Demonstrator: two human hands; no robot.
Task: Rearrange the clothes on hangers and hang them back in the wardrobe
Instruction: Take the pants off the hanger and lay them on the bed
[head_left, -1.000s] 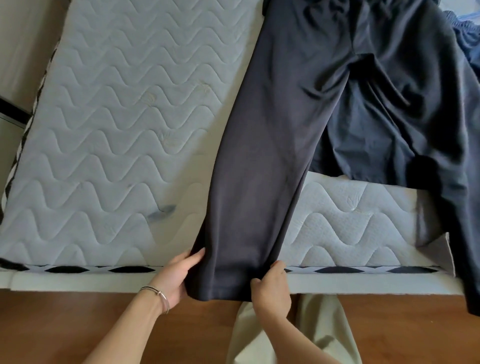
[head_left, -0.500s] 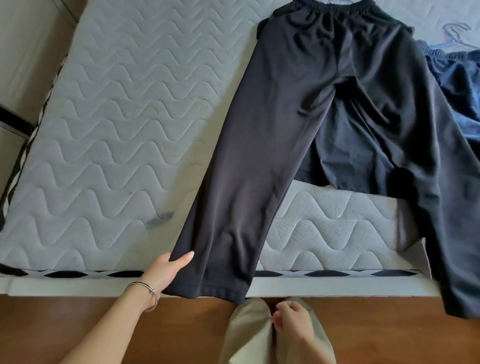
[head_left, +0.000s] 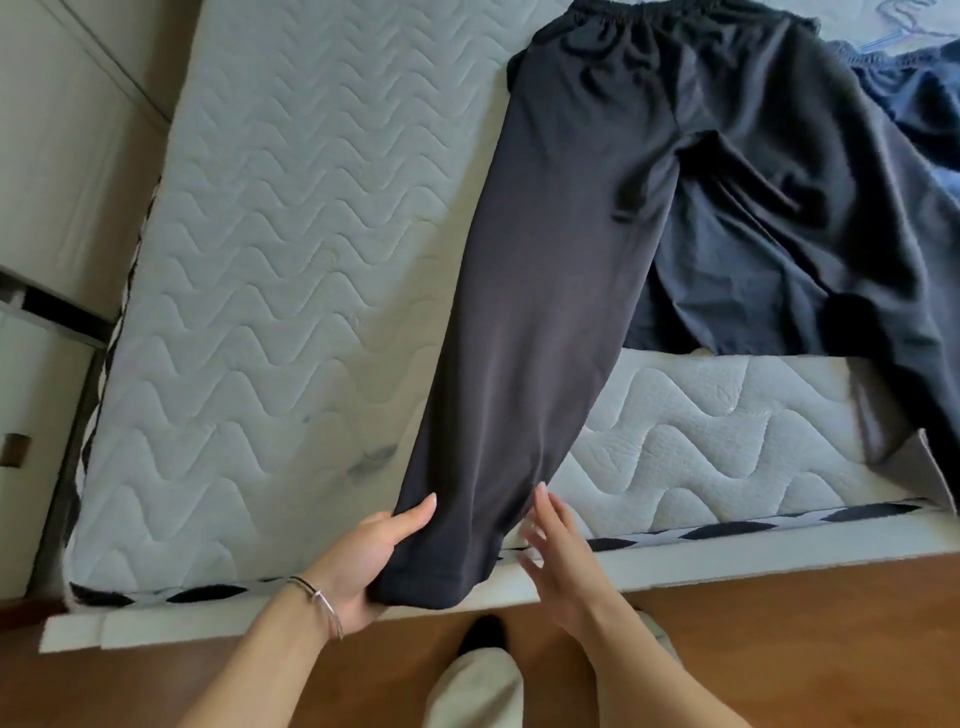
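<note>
**Squaring up a trouser leg**

The mattress is bearing the black trousers, stretching away from the grip: soft, light (probably slippery), best pinched at both hem corners. The left hand is clutching one corner. The right hand, fingers straight and holding nothing, is arriving beside the other, up from below.

Reads plain charcoal-black across the trousers. Shows pale grey-white with quilted wavy stitching on the mattress, black-and-white diamonds along its near edge band, navy blue on the garment at the far right corner, warm brown woodgrain on the floor, silver on the bracelet.
</note>
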